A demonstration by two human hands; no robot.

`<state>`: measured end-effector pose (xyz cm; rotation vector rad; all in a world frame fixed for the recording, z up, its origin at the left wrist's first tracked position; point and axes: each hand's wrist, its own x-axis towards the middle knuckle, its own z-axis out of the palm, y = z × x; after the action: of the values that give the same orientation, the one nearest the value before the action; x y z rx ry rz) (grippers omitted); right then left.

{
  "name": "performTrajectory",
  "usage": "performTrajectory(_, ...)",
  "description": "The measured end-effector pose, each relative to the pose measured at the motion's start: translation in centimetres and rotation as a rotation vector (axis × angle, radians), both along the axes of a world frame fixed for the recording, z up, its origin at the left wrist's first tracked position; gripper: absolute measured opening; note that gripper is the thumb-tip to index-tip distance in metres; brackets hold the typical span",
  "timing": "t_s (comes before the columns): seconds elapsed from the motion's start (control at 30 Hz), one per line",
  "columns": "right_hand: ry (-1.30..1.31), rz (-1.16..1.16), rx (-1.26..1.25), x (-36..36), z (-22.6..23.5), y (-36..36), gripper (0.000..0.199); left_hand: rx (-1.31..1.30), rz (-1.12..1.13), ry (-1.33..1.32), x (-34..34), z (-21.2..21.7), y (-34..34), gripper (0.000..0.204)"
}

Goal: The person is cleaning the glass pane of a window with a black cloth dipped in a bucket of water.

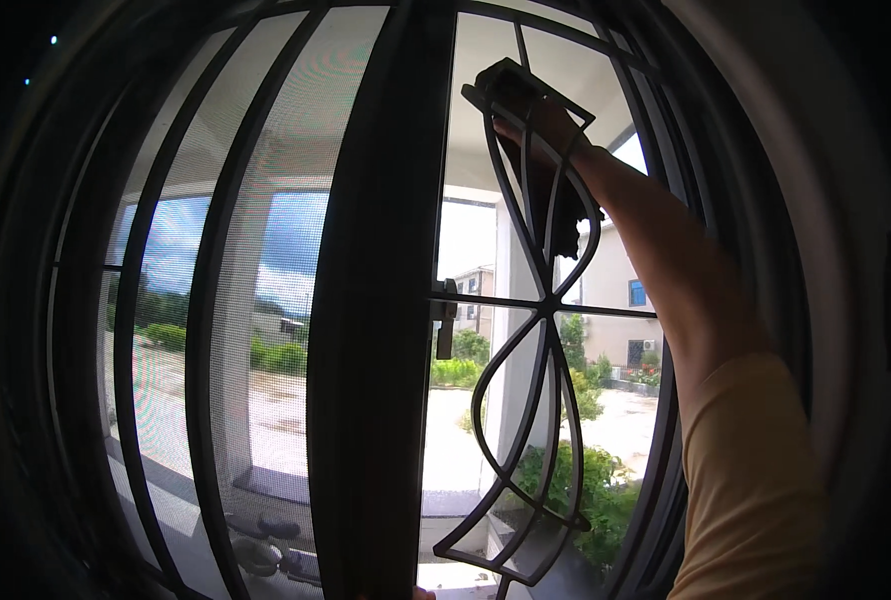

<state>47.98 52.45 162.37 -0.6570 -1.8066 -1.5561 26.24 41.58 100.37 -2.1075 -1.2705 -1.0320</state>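
Note:
My right hand (544, 128) is raised high against the right window pane (476, 250), shut on a dark cloth (568, 222) that hangs down below the fingers. The curved bars of a black metal grille (544, 318) cross in front of the hand and cloth. My bare forearm and a yellow sleeve (751, 480) come up from the lower right. Only a small sliver of my left hand (422, 594) shows at the bottom edge, next to the thick dark centre frame (371, 320); its fingers are hidden.
A small window handle (445, 318) sits on the centre frame. The left pane carries an insect mesh (266, 300) behind vertical bars. Outside are white pillars, a paved yard, green bushes and houses.

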Motion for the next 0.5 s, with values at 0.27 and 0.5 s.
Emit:
performTrajectory(0.27, 1.262, -0.123, 0.062, 6.8, 2.3, -0.4, 0.064, 0.061, 0.014, -0.065, 1.2, -0.1, -1.3, 0.048)
performTrajectory(0.5, 0.131, -0.153, 0.605, -3.7, -5.8, -3.3, 0.036, 0.022, 0.048, -0.050, 1.1, 0.2, -1.9, 0.047)
